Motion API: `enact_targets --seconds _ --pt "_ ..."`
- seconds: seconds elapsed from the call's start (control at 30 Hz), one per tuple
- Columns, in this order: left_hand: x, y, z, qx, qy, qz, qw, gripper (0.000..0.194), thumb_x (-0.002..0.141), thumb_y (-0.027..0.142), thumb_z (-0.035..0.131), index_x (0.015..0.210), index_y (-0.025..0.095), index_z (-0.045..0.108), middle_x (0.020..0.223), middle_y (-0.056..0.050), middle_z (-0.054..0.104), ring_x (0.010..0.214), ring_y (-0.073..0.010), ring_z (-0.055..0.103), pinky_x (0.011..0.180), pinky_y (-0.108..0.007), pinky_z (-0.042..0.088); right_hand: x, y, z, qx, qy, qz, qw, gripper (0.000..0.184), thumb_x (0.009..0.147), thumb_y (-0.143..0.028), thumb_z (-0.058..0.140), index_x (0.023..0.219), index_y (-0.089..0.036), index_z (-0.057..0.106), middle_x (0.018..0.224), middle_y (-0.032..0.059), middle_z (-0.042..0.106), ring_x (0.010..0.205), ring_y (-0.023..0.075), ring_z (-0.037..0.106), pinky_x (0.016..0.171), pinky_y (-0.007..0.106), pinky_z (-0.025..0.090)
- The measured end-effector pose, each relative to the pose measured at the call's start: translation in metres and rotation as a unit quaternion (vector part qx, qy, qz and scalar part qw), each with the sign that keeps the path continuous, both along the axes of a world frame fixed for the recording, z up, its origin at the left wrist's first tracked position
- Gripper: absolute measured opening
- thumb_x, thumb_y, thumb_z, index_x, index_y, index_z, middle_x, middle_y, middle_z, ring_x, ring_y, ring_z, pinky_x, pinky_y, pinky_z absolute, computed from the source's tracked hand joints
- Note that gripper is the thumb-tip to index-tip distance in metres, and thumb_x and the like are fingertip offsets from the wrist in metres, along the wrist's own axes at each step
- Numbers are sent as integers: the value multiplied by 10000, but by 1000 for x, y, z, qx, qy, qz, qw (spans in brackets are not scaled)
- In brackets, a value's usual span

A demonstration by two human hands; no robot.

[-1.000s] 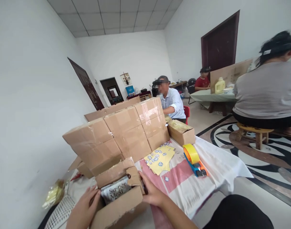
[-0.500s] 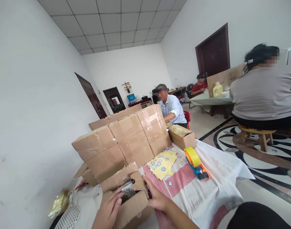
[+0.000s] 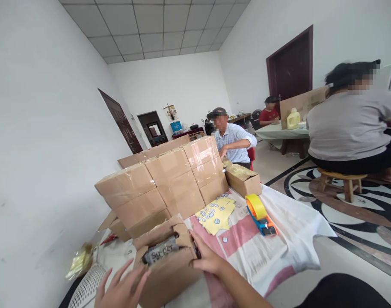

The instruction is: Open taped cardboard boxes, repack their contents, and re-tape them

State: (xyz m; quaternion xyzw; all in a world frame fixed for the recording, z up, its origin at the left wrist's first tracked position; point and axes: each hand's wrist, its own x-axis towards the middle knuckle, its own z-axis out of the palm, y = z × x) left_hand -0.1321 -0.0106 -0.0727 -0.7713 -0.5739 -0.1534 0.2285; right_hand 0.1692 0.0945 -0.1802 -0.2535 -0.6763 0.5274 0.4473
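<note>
An open cardboard box [image 3: 170, 278] with torn, raised flaps stands at the near edge of the table. Inside it lies a dark grey package [image 3: 163, 250] printed with "Super" lettering. My right hand [image 3: 206, 256] grips the box's right end, thumb on the near side. Just left of the box, my left hand [image 3: 123, 284] is held with fingers spread and nothing in it. Behind the box stands a stack of taped cardboard boxes [image 3: 179, 184]. Yellow sticker sheets [image 3: 216, 216] lie on the cloth to the right of the box.
A tape dispenser [image 3: 262, 222] with a yellow roll [image 3: 256, 207] lies on the tablecloth [image 3: 298, 222]. Beyond it is a long carton [image 3: 243, 179], with a co-worker [image 3: 235, 141] seated behind. A white perforated basket [image 3: 86, 286] and yellow plastic packaging [image 3: 80, 263] are at left.
My left hand has come off the package and moved left, uncovering more of its lettering. The box has tipped slightly toward upright. My right hand stays on its end.
</note>
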Motion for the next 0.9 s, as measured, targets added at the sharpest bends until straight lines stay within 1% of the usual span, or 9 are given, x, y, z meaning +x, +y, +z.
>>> enact_targets --seconds 0.1,0.2,0.3,0.37,0.43,0.53,0.67,0.8,0.9 --pt "26 27 23 86 -54 124 987 537 976 492 412 1390 234 635 1545 -102 535 1454 -372 421 1189 -619 289 0 0 -1 -3 3 4 1000 1178 687 -283 822 1660 -217 160 1727 117 150 1589 303 144 1283 432 119" --pt "43 53 27 35 -74 125 989 592 1000 440 360 1536 209 465 1668 -112 345 1537 -375 269 1189 -669 248 2 0 1 -2 -1 -2 1000 1167 698 -309 826 1659 -240 168 1732 108 135 1595 314 112 1286 454 91" --pt "44 68 22 -50 -82 85 992 570 994 288 336 1558 293 417 1653 -75 384 1561 -322 242 1211 -701 141 4 -1 4 11 -26 -9 1000 1174 697 -318 833 1659 -255 164 1735 107 122 1598 323 97 1286 486 75" --pt "42 71 20 -93 -95 64 989 600 967 196 308 1544 301 434 1595 -91 473 1513 -290 354 1221 -689 120 4 -1 6 19 -41 -10 999 1182 696 -320 832 1661 -249 153 1736 112 110 1600 326 79 1287 493 65" --pt "41 70 19 -89 -102 65 989 610 948 168 314 1529 290 452 1513 -112 552 1420 -269 476 1228 -663 125 5 -1 7 20 -46 -10 999 1182 701 -315 823 1663 -239 141 1738 114 94 1602 322 68 1287 485 67" --pt "39 70 19 -23 -92 95 991 580 935 228 399 1506 291 486 1503 -123 541 1388 -304 485 1214 -679 122 5 -2 9 18 -51 -11 998 1182 701 -292 811 1664 -221 130 1738 117 86 1601 310 82 1287 461 89" --pt "37 77 21 -51 -126 89 987 547 998 257 269 1501 269 484 1583 -121 470 1472 -313 392 1192 -738 75 5 -4 11 17 -47 -7 999 1170 702 -262 798 1664 -240 131 1736 105 110 1597 307 111 1284 466 111" --pt "36 74 21 8 -156 76 985 530 1035 356 230 1425 213 560 1392 -155 626 1333 -302 552 1212 -723 34 5 -5 10 24 -40 -12 999 1175 704 -248 796 1665 -232 120 1733 111 129 1595 302 125 1284 448 116" --pt "32 64 16 -22 -167 16 986 481 1029 438 296 1197 253 708 1222 -98 715 1204 -277 641 1243 -631 188 6 -5 11 31 -52 -18 998 1209 685 -219 802 1666 -234 95 1731 117 128 1594 295 127 1283 435 121"
